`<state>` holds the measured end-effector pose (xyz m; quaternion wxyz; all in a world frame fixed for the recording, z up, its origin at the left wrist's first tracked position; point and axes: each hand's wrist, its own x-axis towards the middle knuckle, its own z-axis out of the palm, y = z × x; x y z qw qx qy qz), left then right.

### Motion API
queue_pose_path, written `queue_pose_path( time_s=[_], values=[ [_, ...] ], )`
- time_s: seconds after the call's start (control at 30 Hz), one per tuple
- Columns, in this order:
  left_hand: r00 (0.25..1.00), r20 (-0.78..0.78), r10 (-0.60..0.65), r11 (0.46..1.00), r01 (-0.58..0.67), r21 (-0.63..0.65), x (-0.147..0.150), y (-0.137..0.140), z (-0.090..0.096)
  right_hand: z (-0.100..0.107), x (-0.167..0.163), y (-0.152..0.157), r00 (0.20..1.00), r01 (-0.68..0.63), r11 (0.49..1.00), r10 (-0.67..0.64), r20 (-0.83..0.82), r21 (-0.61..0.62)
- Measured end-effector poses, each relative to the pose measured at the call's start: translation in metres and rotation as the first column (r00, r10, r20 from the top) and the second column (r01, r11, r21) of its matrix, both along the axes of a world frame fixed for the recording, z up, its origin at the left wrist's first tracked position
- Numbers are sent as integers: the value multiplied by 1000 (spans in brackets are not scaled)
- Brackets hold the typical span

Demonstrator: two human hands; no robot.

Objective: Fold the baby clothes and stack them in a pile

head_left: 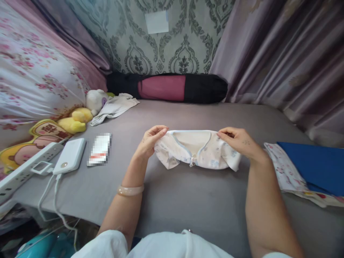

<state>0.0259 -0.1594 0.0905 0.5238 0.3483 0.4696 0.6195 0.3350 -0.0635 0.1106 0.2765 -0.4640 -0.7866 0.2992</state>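
Viewed from the head camera, I am holding a shirt (208, 157) over the middle of the counter (188, 204), my left hand (153, 140) pinching one shoulder between thumb and fingers, my right hand (237, 139) pinching the other. The blue-trimmed neckline is sagging between them, a small tie showing below; whether the hem is touching the counter, I cannot tell. A bangle (130, 190) is circling my left forearm. To my left, a power bank (70, 156) is lying beside a power strip (27, 172), a blurred packet (100, 148) resting nearby. Farther back, a crumpled cloth (115, 108) is lying near a black-and-pink bag (161, 87). At right, a blue folder (314, 165) is partly covering patterned fabric (286, 168).
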Motion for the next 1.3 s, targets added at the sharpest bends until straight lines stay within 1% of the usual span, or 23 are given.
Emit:
queue_pose_path(
  time_s=[0.1,0.17,0.4,0.5,0.6,0.7,0.77,0.83,0.9,0.93,1.03,1.1,1.2,1.27,1.3],
  values=[
    [991,-87,-99,995,98,-20,1,-2,1,1,4,1,999,36,999,-36,3,30],
    [982,-140,-129,991,126,-35,1,-4,1,1,3,1,999,37,999,-36,-8,26],
    [956,-285,-67,998,60,-34,-2,-3,-1,2,-2,-2,1000,-19,1000,18,-25,-16],
    [938,-345,-37,999,41,4,-3,-6,2,11,-5,-7,999,-42,999,42,-12,-33],
    [927,-375,12,998,14,66,-6,-11,9,24,-9,-16,996,-94,994,94,3,-61],
    [911,-406,74,989,-14,149,-11,-18,21,39,-11,-26,990,-136,989,138,19,-60],
    [884,-452,122,977,-27,212,-16,-23,32,48,-12,-32,988,-144,989,143,53,14],
    [845,-512,153,964,-14,264,-20,-27,47,55,-14,-37,989,-128,983,117,90,131],
    [814,-565,137,958,36,283,-24,-30,62,59,-16,-41,993,-92,974,75,88,206],
    [802,-587,110,958,71,277,-26,-31,70,61,-17,-43,996,-76,973,62,70,217],
    [762,-646,32,956,165,243,-34,-32,88,66,-20,-47,998,-66,977,69,-8,204],
    [717,-697,25,950,199,239,-40,-30,98,71,-21,-49,996,-72,976,81,-38,207],
    [613,-783,102,931,219,293,-48,-25,111,84,-20,-52,997,-74,977,80,-24,199],
    [541,-812,217,902,207,380,-48,-23,121,97,-19,-53,997,-83,976,83,9,201],
    [511,-808,294,878,189,439,-47,-22,127,104,-19,-53,997,-80,973,77,19,218]
  ],
)
